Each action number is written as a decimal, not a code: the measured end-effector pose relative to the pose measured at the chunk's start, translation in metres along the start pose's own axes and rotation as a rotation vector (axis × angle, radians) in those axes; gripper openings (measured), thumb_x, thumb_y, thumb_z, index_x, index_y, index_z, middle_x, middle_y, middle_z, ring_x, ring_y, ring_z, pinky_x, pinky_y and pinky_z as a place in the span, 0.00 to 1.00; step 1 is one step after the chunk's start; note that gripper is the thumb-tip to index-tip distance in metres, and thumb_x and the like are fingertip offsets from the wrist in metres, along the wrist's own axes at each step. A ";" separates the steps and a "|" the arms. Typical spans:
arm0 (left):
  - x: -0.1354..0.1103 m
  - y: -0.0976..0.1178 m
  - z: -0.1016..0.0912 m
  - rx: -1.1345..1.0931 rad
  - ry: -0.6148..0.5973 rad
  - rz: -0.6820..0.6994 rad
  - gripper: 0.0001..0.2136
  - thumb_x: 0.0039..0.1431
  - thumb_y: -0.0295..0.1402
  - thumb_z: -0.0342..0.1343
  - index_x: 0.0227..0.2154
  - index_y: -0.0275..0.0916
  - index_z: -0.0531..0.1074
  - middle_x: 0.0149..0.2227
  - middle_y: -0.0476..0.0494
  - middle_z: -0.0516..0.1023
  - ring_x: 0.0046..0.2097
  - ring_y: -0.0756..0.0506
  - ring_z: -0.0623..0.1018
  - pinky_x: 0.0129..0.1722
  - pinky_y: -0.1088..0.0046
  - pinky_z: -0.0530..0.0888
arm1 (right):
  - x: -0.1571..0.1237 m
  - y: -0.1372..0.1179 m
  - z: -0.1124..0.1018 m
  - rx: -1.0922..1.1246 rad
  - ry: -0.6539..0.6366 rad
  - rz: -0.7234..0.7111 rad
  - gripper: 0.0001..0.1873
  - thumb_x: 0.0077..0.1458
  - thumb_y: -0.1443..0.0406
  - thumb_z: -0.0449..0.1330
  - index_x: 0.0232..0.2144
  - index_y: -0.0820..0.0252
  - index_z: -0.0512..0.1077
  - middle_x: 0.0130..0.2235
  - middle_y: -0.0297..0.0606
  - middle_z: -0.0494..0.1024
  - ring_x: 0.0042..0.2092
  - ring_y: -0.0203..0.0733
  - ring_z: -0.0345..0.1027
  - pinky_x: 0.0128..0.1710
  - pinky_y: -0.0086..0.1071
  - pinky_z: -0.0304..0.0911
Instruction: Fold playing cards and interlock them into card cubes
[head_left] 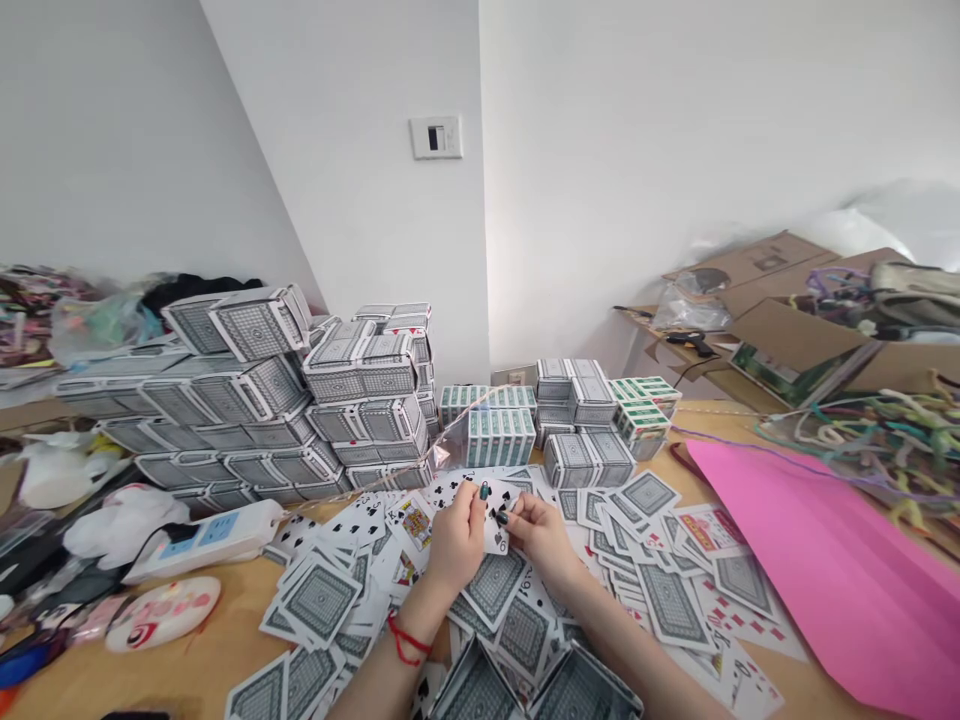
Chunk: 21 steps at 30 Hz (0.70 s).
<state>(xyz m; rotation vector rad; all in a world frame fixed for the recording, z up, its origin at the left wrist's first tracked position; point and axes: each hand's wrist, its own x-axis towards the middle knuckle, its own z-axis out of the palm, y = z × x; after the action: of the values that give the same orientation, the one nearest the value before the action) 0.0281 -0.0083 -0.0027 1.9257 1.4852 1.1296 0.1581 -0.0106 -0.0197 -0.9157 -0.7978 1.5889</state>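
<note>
My left hand [456, 540] and my right hand [541, 537] meet over the middle of the table, both pinched on one face-up playing card [496, 520] with black spade pips. A red string bracelet [405, 640] circles my left wrist. Loose playing cards [652, 560] lie scattered on the wooden table [187, 660] all around the hands, some face up, some showing grey patterned backs. Right below my forearms, at the frame's bottom edge, sit two open grey card boxes [525, 690].
Tall piles of grey card boxes [255, 400] stand at the back left, smaller stacks [585, 420] at the back centre. A pink sheet [817, 570] covers the right side. Cardboard boxes [795, 340] and coloured cords [870, 430] lie far right. A white device [210, 535] rests on the left.
</note>
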 end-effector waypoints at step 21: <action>0.004 0.010 0.009 -0.799 0.014 -0.457 0.09 0.33 0.29 0.65 0.23 0.33 0.75 0.24 0.44 0.78 0.28 0.45 0.76 0.31 0.70 0.72 | -0.008 0.005 -0.003 -0.868 0.017 -0.404 0.07 0.47 0.68 0.51 0.21 0.56 0.57 0.20 0.29 0.64 0.23 0.36 0.57 0.23 0.27 0.51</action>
<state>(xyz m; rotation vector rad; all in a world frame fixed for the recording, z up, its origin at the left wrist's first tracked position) 0.0412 -0.0061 0.0010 0.9820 1.1332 1.2487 0.1598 -0.0192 -0.0241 -1.2552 -1.6003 0.8529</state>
